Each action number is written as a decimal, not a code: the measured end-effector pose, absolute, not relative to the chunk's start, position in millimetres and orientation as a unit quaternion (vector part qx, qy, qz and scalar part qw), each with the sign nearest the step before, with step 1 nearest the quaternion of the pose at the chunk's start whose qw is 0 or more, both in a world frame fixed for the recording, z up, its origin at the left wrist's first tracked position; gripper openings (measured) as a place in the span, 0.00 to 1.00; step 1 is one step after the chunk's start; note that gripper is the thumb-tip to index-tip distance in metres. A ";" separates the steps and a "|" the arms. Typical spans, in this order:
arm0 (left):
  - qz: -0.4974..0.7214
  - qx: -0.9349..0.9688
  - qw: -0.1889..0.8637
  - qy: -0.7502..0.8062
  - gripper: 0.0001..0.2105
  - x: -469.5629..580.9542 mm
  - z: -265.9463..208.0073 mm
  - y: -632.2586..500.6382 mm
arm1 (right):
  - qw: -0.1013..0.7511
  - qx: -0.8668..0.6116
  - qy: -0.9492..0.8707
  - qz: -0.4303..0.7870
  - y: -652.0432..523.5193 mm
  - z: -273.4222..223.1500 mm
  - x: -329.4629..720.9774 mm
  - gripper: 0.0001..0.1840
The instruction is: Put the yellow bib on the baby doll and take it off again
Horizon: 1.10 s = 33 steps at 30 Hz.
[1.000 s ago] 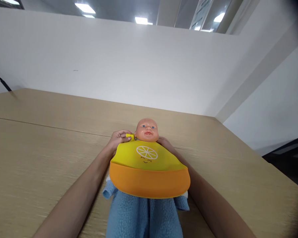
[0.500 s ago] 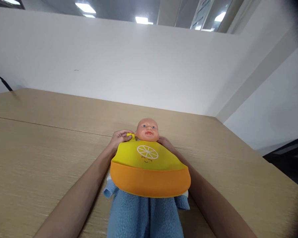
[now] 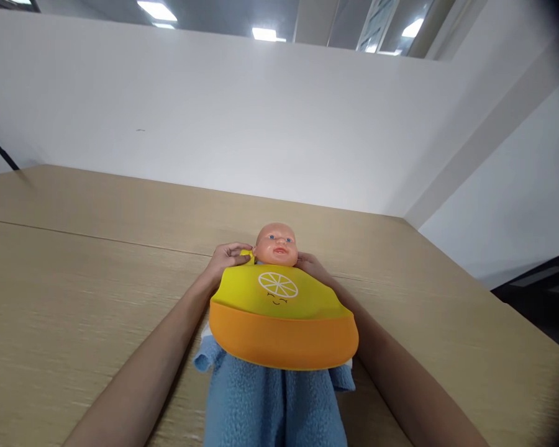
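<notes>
A baby doll [image 3: 277, 241] in a fuzzy blue outfit [image 3: 246, 403] lies face up on the table. Over its chest spreads a yellow silicone bib [image 3: 242, 285] with an orange catch pocket [image 3: 284, 338] and a citrus-slice print. Beside the doll's neck, my left hand [image 3: 226, 257] is closed on the bib's yellow neck strap, pinched between thumb and fingers. On the other side of the neck is my right hand [image 3: 311, 265], its fingertips hidden behind the doll's head and the bib's edge; what they hold does not show.
The wooden tabletop [image 3: 97, 298] runs back to a white partition [image 3: 214, 112], with another white panel [image 3: 517, 186] at the right. A black cable [image 3: 2, 152] comes in at the far left. A dark object [image 3: 540, 298] stands past the table's right edge.
My left fingers have shifted slightly over the neck strap, so less of it shows. My right hand has moved a little up beside the doll's neck. The view has shifted slightly.
</notes>
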<state>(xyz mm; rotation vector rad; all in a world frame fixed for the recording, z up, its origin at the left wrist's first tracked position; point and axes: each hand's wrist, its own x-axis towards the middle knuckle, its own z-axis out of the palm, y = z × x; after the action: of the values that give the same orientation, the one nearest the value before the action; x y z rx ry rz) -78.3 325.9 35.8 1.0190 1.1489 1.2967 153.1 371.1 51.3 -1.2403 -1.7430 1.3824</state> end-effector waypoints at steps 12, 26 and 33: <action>0.481 0.438 0.569 0.502 0.11 -81.1 40.5 327.7 | 0.237 -0.520 -0.719 0.396 374.9 60.3 172.1 0.17; 0.439 0.526 0.562 0.464 0.14 -103.5 28.2 323.2 | 0.340 -0.425 -0.636 0.547 371.2 39.4 203.5 0.19; 0.437 0.593 0.490 0.466 0.13 -98.3 24.6 323.9 | 0.280 -0.390 -0.700 0.528 364.1 46.9 213.2 0.20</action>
<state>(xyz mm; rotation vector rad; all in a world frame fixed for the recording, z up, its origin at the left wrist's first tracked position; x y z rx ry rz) -98.3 323.9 24.6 1.4409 1.1315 1.0608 213.2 364.1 46.9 -1.0447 -1.8773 1.4162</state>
